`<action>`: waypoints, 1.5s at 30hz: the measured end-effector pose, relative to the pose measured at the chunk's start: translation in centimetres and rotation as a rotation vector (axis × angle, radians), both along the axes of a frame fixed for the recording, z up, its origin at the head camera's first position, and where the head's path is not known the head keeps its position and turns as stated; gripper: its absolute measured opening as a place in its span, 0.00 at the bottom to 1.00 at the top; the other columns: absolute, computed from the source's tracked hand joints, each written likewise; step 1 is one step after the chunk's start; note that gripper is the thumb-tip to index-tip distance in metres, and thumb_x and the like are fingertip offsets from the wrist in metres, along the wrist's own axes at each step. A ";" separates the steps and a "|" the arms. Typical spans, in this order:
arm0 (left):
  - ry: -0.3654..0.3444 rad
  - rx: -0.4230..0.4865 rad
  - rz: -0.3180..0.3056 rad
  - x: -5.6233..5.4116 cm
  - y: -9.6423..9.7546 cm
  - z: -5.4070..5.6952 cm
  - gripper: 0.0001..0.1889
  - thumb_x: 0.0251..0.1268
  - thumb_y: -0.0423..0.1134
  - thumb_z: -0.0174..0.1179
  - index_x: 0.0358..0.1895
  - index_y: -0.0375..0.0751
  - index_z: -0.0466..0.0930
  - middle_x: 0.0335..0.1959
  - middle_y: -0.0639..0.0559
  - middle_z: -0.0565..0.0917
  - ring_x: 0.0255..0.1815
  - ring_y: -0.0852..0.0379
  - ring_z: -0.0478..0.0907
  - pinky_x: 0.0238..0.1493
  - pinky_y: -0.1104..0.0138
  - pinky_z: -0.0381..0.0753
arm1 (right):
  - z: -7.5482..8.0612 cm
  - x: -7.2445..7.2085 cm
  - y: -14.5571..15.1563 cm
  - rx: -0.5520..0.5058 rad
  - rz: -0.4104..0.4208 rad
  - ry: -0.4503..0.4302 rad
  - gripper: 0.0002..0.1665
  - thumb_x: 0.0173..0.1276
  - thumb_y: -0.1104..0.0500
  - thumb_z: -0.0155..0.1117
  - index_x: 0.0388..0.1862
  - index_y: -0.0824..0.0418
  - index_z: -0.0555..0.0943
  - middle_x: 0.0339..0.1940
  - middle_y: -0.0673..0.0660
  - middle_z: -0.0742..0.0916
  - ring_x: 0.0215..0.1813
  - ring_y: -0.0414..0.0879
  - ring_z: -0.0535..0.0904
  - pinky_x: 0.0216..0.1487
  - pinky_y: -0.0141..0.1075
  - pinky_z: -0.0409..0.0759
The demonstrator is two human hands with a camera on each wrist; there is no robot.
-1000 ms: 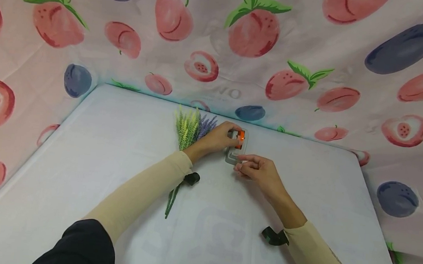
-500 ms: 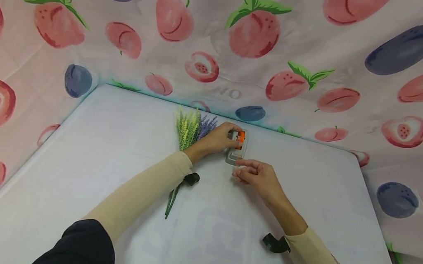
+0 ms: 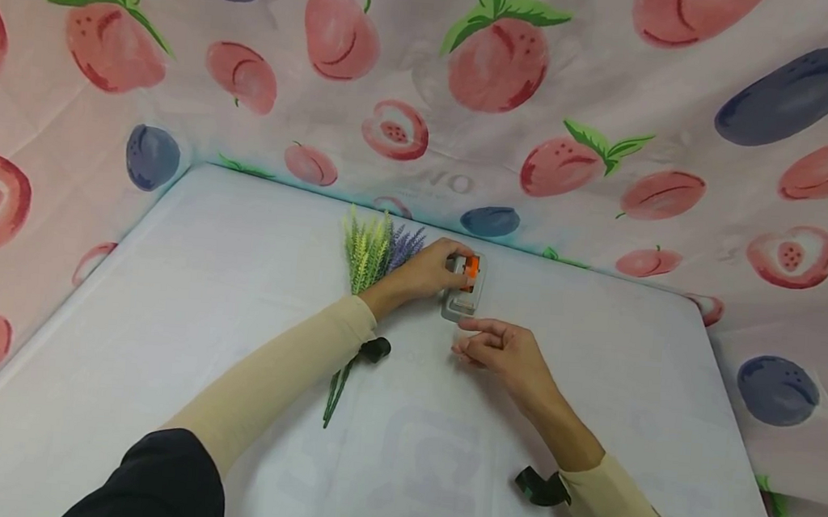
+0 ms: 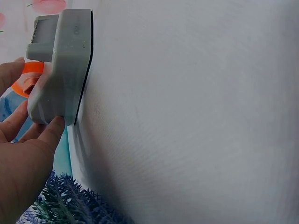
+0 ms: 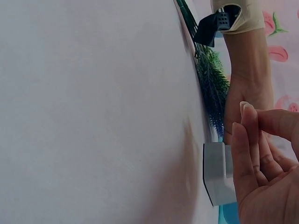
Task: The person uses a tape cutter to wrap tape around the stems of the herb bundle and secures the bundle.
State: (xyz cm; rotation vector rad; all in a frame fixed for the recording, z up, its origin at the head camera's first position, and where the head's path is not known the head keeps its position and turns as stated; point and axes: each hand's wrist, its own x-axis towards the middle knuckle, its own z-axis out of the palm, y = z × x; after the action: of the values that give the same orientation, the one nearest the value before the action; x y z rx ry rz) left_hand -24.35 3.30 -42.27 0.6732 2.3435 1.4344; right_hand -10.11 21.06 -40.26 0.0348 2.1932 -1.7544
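Observation:
A grey tape dispenser (image 3: pixel 456 311) with an orange core (image 3: pixel 472 268) sits near the back of the table. My left hand (image 3: pixel 429 271) grips it, thumb and fingers spread about the core and body; the left wrist view shows fingertips against the grey casing (image 4: pixel 72 56). Just in front of the dispenser is my right hand (image 3: pixel 512 355), its thumb and fingertips pinched together. In the right wrist view the right hand (image 5: pixel 266 179) seems to pinch the end of clear tape, which is barely visible. The dispenser's far side is hidden by my left hand.
Artificial flower stems with yellow-green heads (image 3: pixel 366 259) and purple heads (image 3: pixel 404 246) lie partly under my left forearm. Dark wrist devices (image 3: pixel 542 488) stick out from the sleeves. Behind the white table (image 3: pixel 277 231) hangs a peach-print cloth (image 3: pixel 437 155).
My right hand has drawn back slightly from the dispenser, toward the front of the table. The left hand and the dispenser have stayed in place.

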 end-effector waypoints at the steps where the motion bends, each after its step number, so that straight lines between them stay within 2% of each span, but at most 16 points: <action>1: -0.001 0.000 0.000 0.0 0.0 0.0 0.27 0.71 0.40 0.65 0.70 0.39 0.73 0.71 0.46 0.72 0.72 0.48 0.68 0.71 0.54 0.70 | 0.0 0.1 0.0 0.003 0.001 -0.001 0.23 0.72 0.64 0.66 0.64 0.70 0.78 0.41 0.62 0.91 0.50 0.56 0.88 0.48 0.36 0.86; 16: -0.002 0.030 -0.023 -0.1 -0.2 0.0 0.26 0.71 0.39 0.65 0.70 0.38 0.73 0.70 0.45 0.72 0.71 0.49 0.69 0.69 0.54 0.71 | 0.2 1.4 0.0 0.011 0.010 0.025 0.22 0.72 0.66 0.64 0.63 0.72 0.78 0.41 0.63 0.90 0.49 0.58 0.88 0.49 0.36 0.86; 22: -0.037 0.045 -0.020 0.1 -0.2 0.1 0.28 0.71 0.41 0.65 0.71 0.40 0.72 0.72 0.45 0.70 0.72 0.48 0.67 0.69 0.54 0.71 | 0.3 1.9 0.1 0.047 0.033 0.024 0.21 0.72 0.66 0.64 0.62 0.70 0.79 0.42 0.62 0.90 0.48 0.58 0.87 0.48 0.36 0.86; 26: -0.035 0.029 -0.012 0.1 -0.2 0.3 0.28 0.71 0.42 0.65 0.71 0.40 0.72 0.72 0.45 0.69 0.72 0.47 0.67 0.69 0.53 0.71 | 0.3 2.2 0.0 0.057 0.028 0.038 0.20 0.72 0.66 0.64 0.62 0.70 0.80 0.41 0.63 0.90 0.48 0.59 0.87 0.48 0.36 0.86; 33: -0.040 0.026 -0.008 0.2 -0.2 0.3 0.27 0.71 0.41 0.65 0.71 0.40 0.73 0.72 0.45 0.70 0.72 0.48 0.67 0.69 0.53 0.71 | 0.2 3.0 -0.3 0.124 0.039 0.054 0.19 0.71 0.65 0.66 0.59 0.67 0.82 0.38 0.61 0.91 0.40 0.47 0.87 0.46 0.31 0.85; 35: -0.038 0.027 -0.007 0.2 -0.2 0.2 0.27 0.71 0.41 0.65 0.71 0.40 0.73 0.72 0.45 0.70 0.73 0.48 0.67 0.70 0.53 0.71 | 0.2 3.1 -0.3 0.125 0.041 0.058 0.19 0.71 0.65 0.66 0.59 0.68 0.82 0.39 0.62 0.91 0.39 0.47 0.87 0.46 0.31 0.85; 45: -0.030 0.021 -0.006 0.0 -0.2 0.1 0.28 0.70 0.42 0.66 0.70 0.40 0.73 0.71 0.46 0.70 0.73 0.48 0.66 0.71 0.53 0.69 | -0.5 3.0 -0.2 0.020 0.053 -0.008 0.21 0.72 0.66 0.65 0.62 0.70 0.78 0.41 0.64 0.90 0.44 0.51 0.88 0.48 0.36 0.86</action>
State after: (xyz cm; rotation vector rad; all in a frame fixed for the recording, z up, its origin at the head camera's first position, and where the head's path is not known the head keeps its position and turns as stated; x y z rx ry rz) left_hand -24.31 3.10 -42.16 0.6593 2.3051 1.4589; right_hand -7.07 20.90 -40.78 -0.0123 2.1859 -1.7009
